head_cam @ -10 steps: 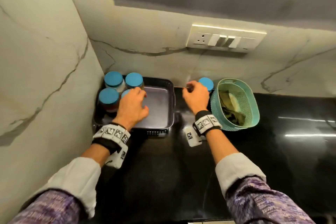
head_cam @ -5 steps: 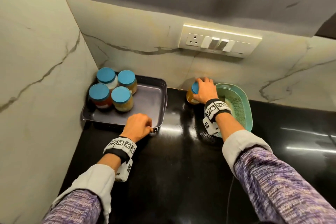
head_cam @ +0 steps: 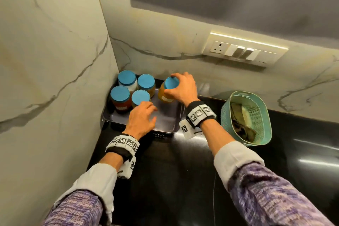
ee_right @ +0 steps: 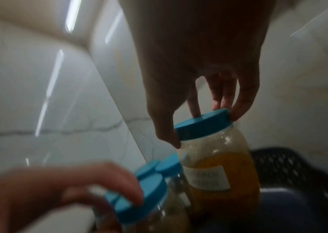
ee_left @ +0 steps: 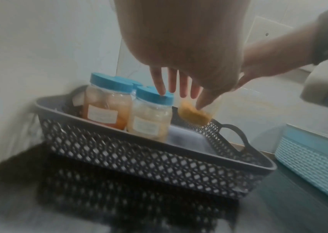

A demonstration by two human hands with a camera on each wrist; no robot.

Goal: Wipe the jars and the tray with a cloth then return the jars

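A dark grey lattice-walled tray (head_cam: 165, 122) (ee_left: 139, 157) stands in the counter's corner. Several blue-lidded jars (head_cam: 120, 95) (ee_left: 149, 113) are grouped in its left half. My right hand (head_cam: 178, 86) (ee_right: 205, 119) grips the blue lid of a yellow-filled jar (head_cam: 166, 96) (ee_right: 219, 165) (ee_left: 194, 115). That jar hangs tilted over the tray's back, right of the group. My left hand (head_cam: 153, 113) (ee_left: 177, 93) hovers over the tray's front with straight, spread fingers. Its fingertips touch the lid of the front right jar (head_cam: 140, 97) (ee_right: 139, 193). A crumpled cloth (head_cam: 242, 124) lies in the teal basket.
The teal mesh basket (head_cam: 265, 115) (ee_left: 309, 157) stands on the black counter (head_cam: 183, 170) right of the tray. Marble walls close the corner at the left and back. A switch panel (head_cam: 242, 51) sits on the back wall under a grey cabinet.
My right hand has carried the yellow jar from the counter beside the teal basket leftward to over the tray. My left hand has left the tray's front rim and reached to the front jar.
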